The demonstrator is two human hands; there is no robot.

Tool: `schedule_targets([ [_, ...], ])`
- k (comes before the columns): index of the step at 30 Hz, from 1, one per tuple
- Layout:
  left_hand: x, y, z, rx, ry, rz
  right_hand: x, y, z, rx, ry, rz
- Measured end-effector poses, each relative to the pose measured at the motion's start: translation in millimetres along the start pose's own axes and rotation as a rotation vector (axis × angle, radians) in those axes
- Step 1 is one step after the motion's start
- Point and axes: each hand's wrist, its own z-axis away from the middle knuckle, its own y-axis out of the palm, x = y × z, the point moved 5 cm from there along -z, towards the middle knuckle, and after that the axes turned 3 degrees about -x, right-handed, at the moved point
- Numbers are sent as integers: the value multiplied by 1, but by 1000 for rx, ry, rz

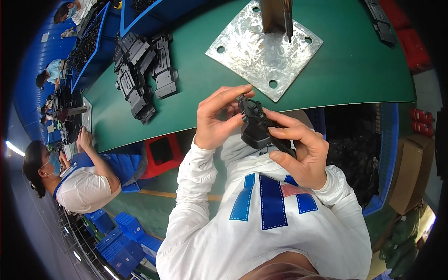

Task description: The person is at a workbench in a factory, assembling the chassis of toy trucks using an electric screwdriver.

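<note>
Between my two hands, just off the table's near edge, is a black molded plastic part with a rounded body and small clips at its upper end. My left hand pinches that upper end between thumb and fingers. Around the lower right side of the same part, my right hand is closed, thumb below and fingers above. Beyond my hands a square metal plate with corner holes lies on the green table. An upright post with a thin pointed rod stands on the plate.
Black plastic parts lie heaped on the table's left, near blue bins. A blue crate of dark parts is at my right, beside a cardboard box. A masked co-worker sits at left near a red stool.
</note>
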Motion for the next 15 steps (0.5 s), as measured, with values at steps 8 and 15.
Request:
schedule_targets([
  [8,-2,-2,3,-1,-6,93,7,7,-1,36,-108,131],
  [15,8,-7,10,3,-99,132,7,15,-5,20,-135,169],
])
